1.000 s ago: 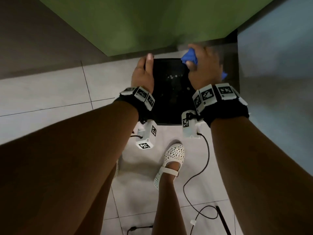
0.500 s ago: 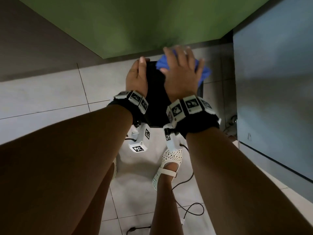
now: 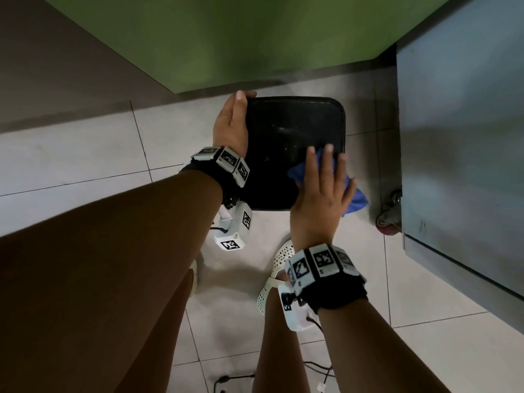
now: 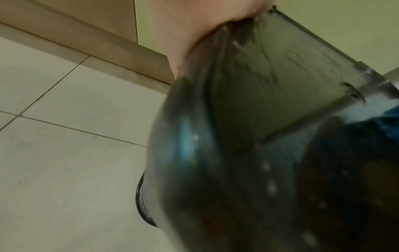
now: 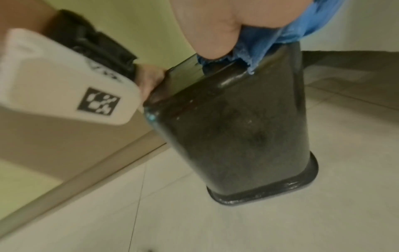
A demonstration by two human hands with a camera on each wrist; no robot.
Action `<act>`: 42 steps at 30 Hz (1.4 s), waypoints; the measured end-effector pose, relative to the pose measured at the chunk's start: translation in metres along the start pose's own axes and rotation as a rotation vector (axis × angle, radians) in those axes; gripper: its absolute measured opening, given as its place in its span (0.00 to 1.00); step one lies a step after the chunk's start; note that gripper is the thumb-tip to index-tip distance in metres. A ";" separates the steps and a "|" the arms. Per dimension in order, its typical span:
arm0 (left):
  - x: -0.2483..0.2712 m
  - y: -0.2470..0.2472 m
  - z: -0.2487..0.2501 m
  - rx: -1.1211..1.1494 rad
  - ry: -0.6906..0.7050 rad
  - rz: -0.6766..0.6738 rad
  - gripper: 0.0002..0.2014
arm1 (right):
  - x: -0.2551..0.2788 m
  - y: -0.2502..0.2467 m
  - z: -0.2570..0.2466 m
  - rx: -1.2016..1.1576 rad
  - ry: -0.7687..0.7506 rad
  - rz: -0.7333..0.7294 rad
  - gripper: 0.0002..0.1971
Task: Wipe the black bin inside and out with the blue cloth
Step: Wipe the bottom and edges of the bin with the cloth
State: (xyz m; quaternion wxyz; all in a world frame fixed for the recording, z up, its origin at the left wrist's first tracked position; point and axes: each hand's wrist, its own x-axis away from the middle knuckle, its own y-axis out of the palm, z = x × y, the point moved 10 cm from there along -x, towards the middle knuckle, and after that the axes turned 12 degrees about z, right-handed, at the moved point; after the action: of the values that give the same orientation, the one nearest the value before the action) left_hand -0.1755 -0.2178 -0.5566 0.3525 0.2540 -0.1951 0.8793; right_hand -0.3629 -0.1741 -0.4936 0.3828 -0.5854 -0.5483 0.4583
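Note:
The black bin (image 3: 295,137) stands on the tiled floor with a flat glossy face up and its lipped end down (image 5: 237,127). My left hand (image 3: 231,126) grips its left edge, one fingertip reaching the far left corner; the palm (image 4: 194,25) lies against the bin wall (image 4: 259,102). My right hand (image 3: 320,194) lies flat with straight fingers and presses the blue cloth (image 3: 355,201) onto the near right corner of the top face. Cloth folds (image 5: 280,37) hang over that edge under the palm (image 5: 215,25).
A green panel (image 3: 255,38) rises just behind the bin. A grey cabinet (image 3: 467,137) on a castor wheel (image 3: 388,219) stands close on the right. My white shoes (image 3: 280,256) and black cables (image 3: 317,373) are on the floor near me.
My right hand has drawn the blue cloth from the bin's far edge back to its near right corner. The left hand has kept its hold on the left edge.

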 end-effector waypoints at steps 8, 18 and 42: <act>-0.001 0.000 0.005 -0.016 0.045 0.001 0.15 | -0.019 0.016 -0.073 -0.288 -0.293 -0.097 0.17; 0.000 -0.004 0.000 -0.028 0.051 0.001 0.16 | -0.049 0.002 0.012 -0.119 0.101 0.029 0.22; -0.004 -0.005 0.006 -0.155 0.178 0.024 0.15 | -0.007 0.011 -0.025 0.009 0.015 -0.046 0.24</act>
State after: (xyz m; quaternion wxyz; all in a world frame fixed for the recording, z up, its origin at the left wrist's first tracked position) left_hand -0.1675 -0.2202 -0.5534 0.3766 0.1445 -0.2333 0.8848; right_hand -0.3360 -0.1804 -0.4961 0.4000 -0.5742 -0.5568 0.4475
